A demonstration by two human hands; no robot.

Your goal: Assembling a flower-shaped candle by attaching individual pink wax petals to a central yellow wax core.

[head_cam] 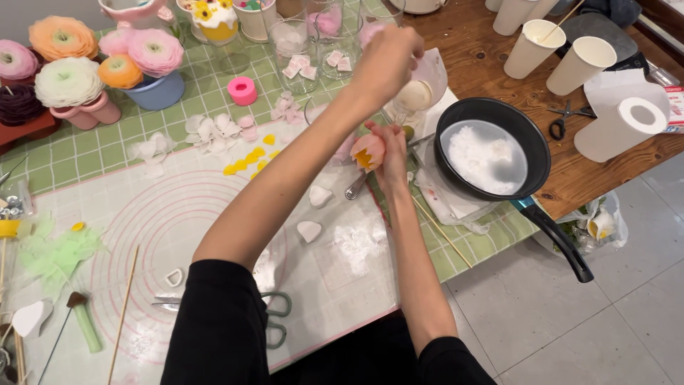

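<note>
My right hand point(390, 153) is closed round a small pink and orange flower bud point(368, 151), held above the edge of the white mat point(214, 214). My left arm crosses over it, and my left hand point(388, 60) is raised with its fingers bunched beside a small clear jar of pale wax point(420, 89). I see that hand from the back, so whatever is between its fingers is hidden. Two loose white petals point(313, 212) lie on the mat just below my right hand.
A black pan of white wax point(484, 153) stands right of my hands, its handle point(559, 242) jutting over the table edge. Paper cups point(552, 46), a paper roll point(620, 125), glass jars point(296, 43), finished flowers point(107, 60), loose petals point(214, 132) and scissors point(274, 314) surround the mat.
</note>
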